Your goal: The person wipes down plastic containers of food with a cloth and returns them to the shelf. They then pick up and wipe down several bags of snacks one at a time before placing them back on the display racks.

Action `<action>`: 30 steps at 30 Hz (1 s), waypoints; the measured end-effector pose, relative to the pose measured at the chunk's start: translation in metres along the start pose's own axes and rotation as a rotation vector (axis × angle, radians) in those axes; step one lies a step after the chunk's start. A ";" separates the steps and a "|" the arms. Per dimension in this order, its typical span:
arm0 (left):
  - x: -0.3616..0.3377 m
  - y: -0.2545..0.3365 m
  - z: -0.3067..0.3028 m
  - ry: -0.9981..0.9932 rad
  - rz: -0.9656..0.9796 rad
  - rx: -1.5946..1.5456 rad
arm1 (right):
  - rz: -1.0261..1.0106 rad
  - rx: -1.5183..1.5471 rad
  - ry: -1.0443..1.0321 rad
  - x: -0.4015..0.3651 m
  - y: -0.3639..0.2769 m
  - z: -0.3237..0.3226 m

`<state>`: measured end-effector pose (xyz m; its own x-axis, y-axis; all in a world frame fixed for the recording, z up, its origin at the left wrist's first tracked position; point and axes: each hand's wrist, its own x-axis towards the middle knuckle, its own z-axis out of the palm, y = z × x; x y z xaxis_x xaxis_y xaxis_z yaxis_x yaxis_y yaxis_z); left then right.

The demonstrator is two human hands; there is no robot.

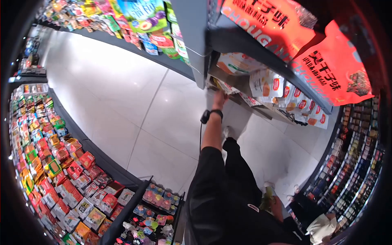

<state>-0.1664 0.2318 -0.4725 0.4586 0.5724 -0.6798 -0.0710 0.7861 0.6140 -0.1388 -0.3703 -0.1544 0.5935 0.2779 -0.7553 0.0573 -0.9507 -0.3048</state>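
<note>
My left hand point(219, 99), a dark watch-like band on its wrist, reaches into the shelf unit at the upper middle. Its fingers are closed on the near end of a yellow-and-white snack packet point(224, 86), and the fingertips are partly hidden. Low at the right, close to my body, my right hand point(277, 209) is closed round a greenish package point(266, 201). Dark clothing and the small size hide what kind of package it is. White-and-red snack bags point(267, 85) hang beside my left hand.
Large red snack bags point(322, 67) stand above the shelf on the right. A long display point(67, 179) of packaged snacks runs along the left, with small toys point(151, 222) at the bottom. Another person point(304, 204) is at the lower right. Pale floor tiles point(110, 94) lie between the displays.
</note>
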 end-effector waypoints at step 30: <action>-0.346 -0.007 0.128 -0.464 0.047 0.503 | -0.629 0.453 -0.030 0.077 -0.186 -0.024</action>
<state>-0.2114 -0.0015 -0.1903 0.8053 0.3555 -0.4746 0.2684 0.4951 0.8263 -0.0847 -0.1751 -0.1420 0.5357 0.7566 -0.3751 0.0389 -0.4658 -0.8840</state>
